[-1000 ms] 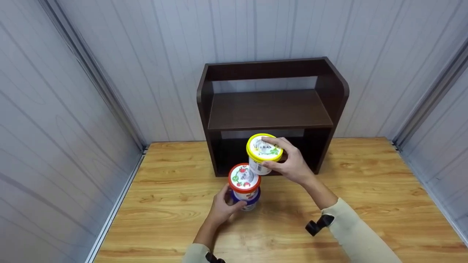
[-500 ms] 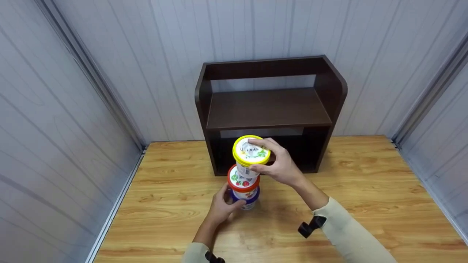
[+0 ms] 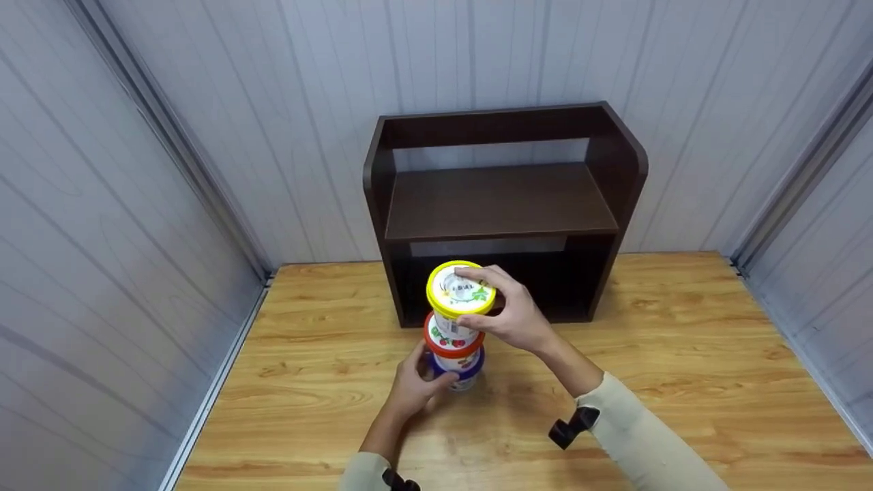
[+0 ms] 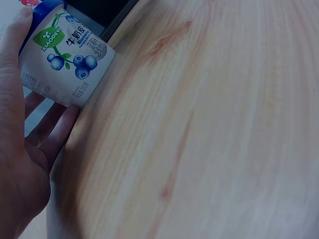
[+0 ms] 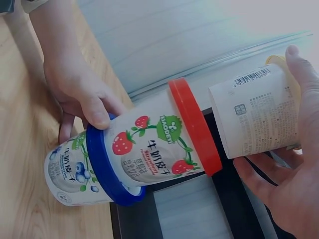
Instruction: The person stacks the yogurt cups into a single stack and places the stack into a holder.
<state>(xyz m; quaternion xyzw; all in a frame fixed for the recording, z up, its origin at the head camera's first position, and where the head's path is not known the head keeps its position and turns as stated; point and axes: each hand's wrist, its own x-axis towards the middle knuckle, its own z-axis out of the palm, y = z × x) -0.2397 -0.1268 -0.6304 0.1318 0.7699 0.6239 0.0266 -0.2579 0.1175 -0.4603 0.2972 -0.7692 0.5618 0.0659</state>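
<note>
Two lidded paper tubs stand stacked on the table. The lower is a blueberry tub (image 4: pixel 75 55) with a blue lid (image 3: pixel 470 375), and my left hand (image 3: pixel 412 389) grips its side, thumb at the lid. On top of it sits a strawberry tub (image 5: pixel 149 142) with a red lid (image 3: pixel 453 352). My right hand (image 3: pixel 515 317) holds a third tub (image 5: pixel 254 114) with a yellow lid (image 3: pixel 453 300), thumb and fingers around its upper part. In the right wrist view its base hangs close over the red lid, with a narrow gap.
Just behind the stack stands a dark brown two-level shelf (image 3: pixel 505 201) on the wooden table (image 3: pixel 307 382). Pale panelled walls (image 3: pixel 204 102) enclose the table at the back and both sides.
My right hand has carried the yellow-lidded tub left and then down over the red-lidded one. The left hand keeps its grip on the lower tub.
</note>
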